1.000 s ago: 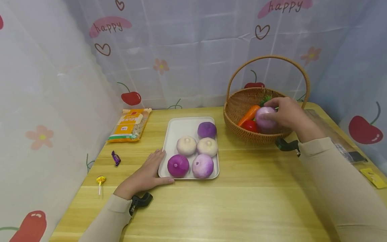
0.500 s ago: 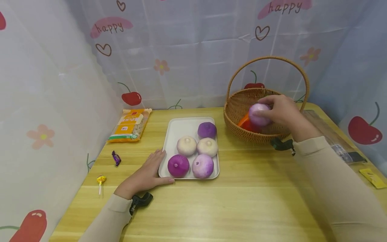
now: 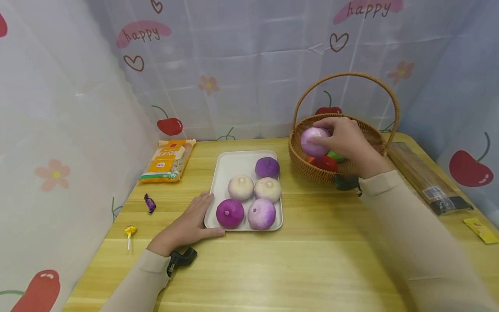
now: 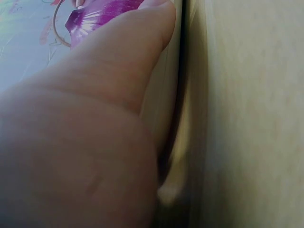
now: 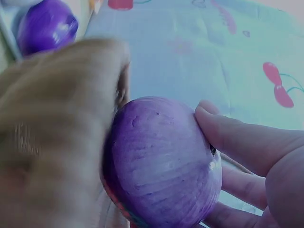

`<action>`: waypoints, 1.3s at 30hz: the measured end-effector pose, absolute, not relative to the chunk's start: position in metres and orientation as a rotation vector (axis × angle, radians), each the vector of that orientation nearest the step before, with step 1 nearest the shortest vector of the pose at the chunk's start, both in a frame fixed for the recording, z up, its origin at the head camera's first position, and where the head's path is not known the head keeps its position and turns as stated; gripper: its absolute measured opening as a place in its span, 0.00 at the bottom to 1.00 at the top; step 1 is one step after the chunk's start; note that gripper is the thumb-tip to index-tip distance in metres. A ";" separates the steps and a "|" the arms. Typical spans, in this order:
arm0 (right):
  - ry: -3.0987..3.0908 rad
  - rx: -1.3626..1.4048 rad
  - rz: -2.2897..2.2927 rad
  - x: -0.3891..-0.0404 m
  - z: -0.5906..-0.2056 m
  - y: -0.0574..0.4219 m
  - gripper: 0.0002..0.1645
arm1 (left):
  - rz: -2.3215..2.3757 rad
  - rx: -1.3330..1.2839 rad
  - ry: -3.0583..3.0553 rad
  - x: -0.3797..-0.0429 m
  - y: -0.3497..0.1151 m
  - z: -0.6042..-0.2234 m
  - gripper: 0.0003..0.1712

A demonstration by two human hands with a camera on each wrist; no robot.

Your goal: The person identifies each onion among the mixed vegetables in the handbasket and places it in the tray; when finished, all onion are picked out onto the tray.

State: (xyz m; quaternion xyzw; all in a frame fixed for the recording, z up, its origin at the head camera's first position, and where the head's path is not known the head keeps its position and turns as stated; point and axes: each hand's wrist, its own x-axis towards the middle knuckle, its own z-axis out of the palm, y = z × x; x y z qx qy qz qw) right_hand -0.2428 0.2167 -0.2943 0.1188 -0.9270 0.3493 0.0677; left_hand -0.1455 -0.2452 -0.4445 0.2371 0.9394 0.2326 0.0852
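My right hand (image 3: 345,136) grips a pale purple onion (image 3: 313,142) over the left part of the wicker basket (image 3: 308,170). In the right wrist view, thumb and fingers curl round the onion (image 5: 164,161). Below it in the basket show a red vegetable (image 3: 325,163) and something green (image 3: 336,156). My left hand (image 3: 185,225) lies with fingers extended along the near left corner of the white tray (image 3: 226,167). The tray bears a magenta onion (image 3: 230,213), a light purple onion (image 3: 261,214), two whitish onions (image 3: 240,187) and a dark purple onion (image 3: 267,167).
The basket's tall handle (image 3: 348,74) arches above the right hand. An orange food packet (image 3: 167,161), a purple wrapped candy (image 3: 150,203) and a lollipop (image 3: 130,232) lie left. At right are a long clear-wrapped packet (image 3: 425,175) and a yellow packet (image 3: 481,230).
My right hand has lifted the pale purple onion and carried it leftward from the basket's right side to above its left rim. The left hand and tray stay in place.
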 end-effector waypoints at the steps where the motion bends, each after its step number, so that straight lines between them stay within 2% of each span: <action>1: -2.785 0.365 1.058 -0.244 -0.294 0.213 0.33 | 0.691 0.708 2.801 -0.145 -0.245 -0.445 0.75; 15: -2.707 0.527 1.267 -0.256 -0.283 0.121 0.31 | 0.702 0.712 2.805 -0.144 -0.245 -0.447 0.74; 23: -2.784 0.636 1.293 -0.276 -0.299 0.066 0.31 | 0.711 0.720 2.807 -0.144 -0.246 -0.445 0.74; 31: -2.879 0.683 1.221 -0.299 -0.327 0.041 0.26 | 0.698 0.719 2.801 -0.147 -0.245 -0.445 0.75; 39: -2.928 0.653 1.191 -0.311 -0.343 0.032 0.28 | 0.708 0.704 2.802 -0.147 -0.245 -0.447 0.75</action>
